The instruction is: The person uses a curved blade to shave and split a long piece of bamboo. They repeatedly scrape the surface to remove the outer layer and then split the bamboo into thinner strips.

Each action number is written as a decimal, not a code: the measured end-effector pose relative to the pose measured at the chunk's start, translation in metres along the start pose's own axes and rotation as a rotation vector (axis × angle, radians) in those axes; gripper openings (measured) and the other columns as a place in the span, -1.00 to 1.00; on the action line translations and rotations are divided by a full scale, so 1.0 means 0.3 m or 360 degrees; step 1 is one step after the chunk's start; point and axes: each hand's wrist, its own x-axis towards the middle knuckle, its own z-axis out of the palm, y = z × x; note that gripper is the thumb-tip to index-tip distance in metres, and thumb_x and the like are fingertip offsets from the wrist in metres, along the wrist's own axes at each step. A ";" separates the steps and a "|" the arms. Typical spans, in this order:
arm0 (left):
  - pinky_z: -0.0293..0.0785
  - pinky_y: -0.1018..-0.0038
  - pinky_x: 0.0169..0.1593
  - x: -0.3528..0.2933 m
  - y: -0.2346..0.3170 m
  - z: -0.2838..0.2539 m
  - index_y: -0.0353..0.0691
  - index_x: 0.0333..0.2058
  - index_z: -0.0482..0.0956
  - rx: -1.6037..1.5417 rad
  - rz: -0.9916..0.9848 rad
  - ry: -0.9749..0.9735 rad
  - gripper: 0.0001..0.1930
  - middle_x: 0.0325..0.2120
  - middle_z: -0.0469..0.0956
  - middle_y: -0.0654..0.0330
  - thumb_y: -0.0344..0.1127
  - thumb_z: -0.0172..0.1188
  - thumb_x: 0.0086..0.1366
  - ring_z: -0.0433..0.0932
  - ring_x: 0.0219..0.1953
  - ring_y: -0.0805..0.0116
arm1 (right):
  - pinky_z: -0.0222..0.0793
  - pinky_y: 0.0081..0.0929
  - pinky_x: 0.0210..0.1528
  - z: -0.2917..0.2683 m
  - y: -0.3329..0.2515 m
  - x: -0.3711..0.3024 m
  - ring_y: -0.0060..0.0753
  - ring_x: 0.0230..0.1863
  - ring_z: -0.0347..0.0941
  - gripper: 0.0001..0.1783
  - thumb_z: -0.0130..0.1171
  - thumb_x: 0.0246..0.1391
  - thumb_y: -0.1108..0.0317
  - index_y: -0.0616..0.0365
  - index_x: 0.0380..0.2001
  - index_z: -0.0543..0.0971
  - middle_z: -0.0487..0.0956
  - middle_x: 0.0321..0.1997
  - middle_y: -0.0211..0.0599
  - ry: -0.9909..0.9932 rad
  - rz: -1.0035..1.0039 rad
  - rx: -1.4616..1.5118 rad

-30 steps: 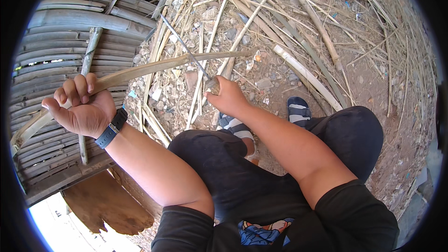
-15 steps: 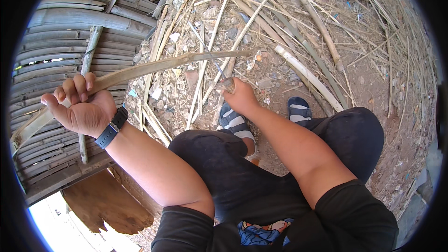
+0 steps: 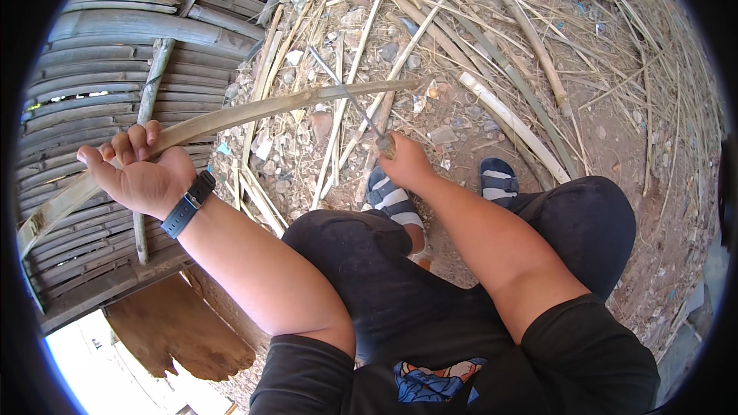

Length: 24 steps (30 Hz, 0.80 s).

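Left hand (image 3: 150,177) was curled round the bamboo strip (image 3: 254,111), right hand (image 3: 407,164) clamped on the knife (image 3: 364,114); steady strip, shallow knife angle likely mattered most.

bamboo strip (image 3: 254,110): tan | knife (image 3: 361,111): probably grey | watch strap (image 3: 181,217): blue-grey | sandals (image 3: 392,199): dark, pale-banded | trousers (image 3: 342,261): blackish
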 end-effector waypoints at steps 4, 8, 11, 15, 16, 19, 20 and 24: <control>0.19 0.51 -0.45 -0.003 -0.012 0.024 0.00 -0.45 0.28 0.0023 0.0036 0.0047 -0.61 -0.65 0.19 0.40 0.06 0.29 0.27 0.14 -0.62 0.53 | 0.45 -0.10 0.01 0.022 0.218 0.049 0.15 -0.10 0.57 -0.52 0.24 -0.05 0.25 0.28 -0.05 0.53 0.61 -0.21 0.20 0.0108 0.0494 -0.0100; 0.19 0.51 -0.45 0.004 -0.005 0.012 0.00 -0.44 0.29 0.0019 0.0037 0.0036 -0.60 -0.66 0.19 0.40 0.06 0.29 0.27 0.14 -0.62 0.53 | 0.45 -0.08 -0.02 0.021 0.062 0.019 0.19 -0.13 0.56 -0.55 0.24 -0.03 0.25 0.26 -0.07 0.53 0.61 -0.24 0.20 0.0069 0.0192 -0.0064; 0.19 0.51 -0.45 -0.004 -0.007 0.024 -0.01 -0.45 0.29 0.0004 0.0035 0.0038 -0.60 -0.66 0.19 0.41 0.07 0.28 0.27 0.14 -0.62 0.53 | 0.47 -0.13 -0.06 -0.001 -0.131 0.008 0.19 -0.17 0.57 -0.53 0.26 -0.02 0.24 0.29 -0.06 0.53 0.61 -0.26 0.21 0.0002 -0.0076 0.0042; 0.18 0.52 -0.46 -0.004 -0.006 0.018 0.00 -0.47 0.29 -0.0012 0.0009 0.0031 -0.58 -0.66 0.19 0.41 0.11 0.27 0.27 0.14 -0.62 0.53 | 0.47 -0.03 -0.17 -0.035 -0.077 -0.008 0.22 -0.25 0.57 -0.59 0.21 -0.02 0.28 0.27 -0.10 0.52 0.62 -0.33 0.16 -0.0004 -0.0061 -0.0033; 0.19 0.51 -0.45 0.000 -0.004 0.014 0.00 -0.49 0.29 -0.0024 0.0003 0.0043 -0.58 -0.67 0.20 0.41 0.11 0.26 0.28 0.15 -0.62 0.53 | 0.47 -0.03 -0.17 -0.023 0.004 -0.009 0.21 -0.25 0.58 -0.59 0.20 -0.03 0.29 0.27 -0.10 0.52 0.62 -0.32 0.15 0.0048 -0.0032 -0.0060; 0.20 0.48 -0.44 0.015 -0.015 0.005 0.01 -0.53 0.31 -0.0027 0.0004 0.0087 -0.58 -0.67 0.20 0.41 0.13 0.23 0.28 0.18 -0.61 0.50 | 0.49 -0.16 -0.19 0.030 0.232 0.030 0.01 -0.32 0.61 -0.53 0.27 -0.03 0.26 0.32 -0.08 0.53 0.64 -0.33 0.05 0.0119 0.0588 0.0129; 0.19 0.49 -0.45 0.012 -0.013 0.004 0.01 -0.53 0.31 0.0009 0.0024 0.0116 -0.56 -0.68 0.19 0.41 0.16 0.22 0.28 0.17 -0.61 0.50 | 0.49 -0.17 -0.17 0.013 0.207 0.037 -0.02 -0.32 0.61 -0.54 0.27 -0.04 0.27 0.31 -0.08 0.53 0.65 -0.31 0.02 0.0002 0.0875 0.0351; 0.18 0.49 -0.46 -0.009 -0.016 0.021 0.02 -0.53 0.34 -0.0074 -0.0027 0.0050 -0.49 -0.68 0.18 0.40 0.33 0.16 0.24 0.16 -0.62 0.48 | 0.49 -0.24 -0.23 0.049 0.095 0.054 -0.19 -0.34 0.60 -0.59 0.28 -0.04 0.30 0.30 -0.12 0.55 0.65 -0.31 -0.09 0.0115 0.0421 0.0281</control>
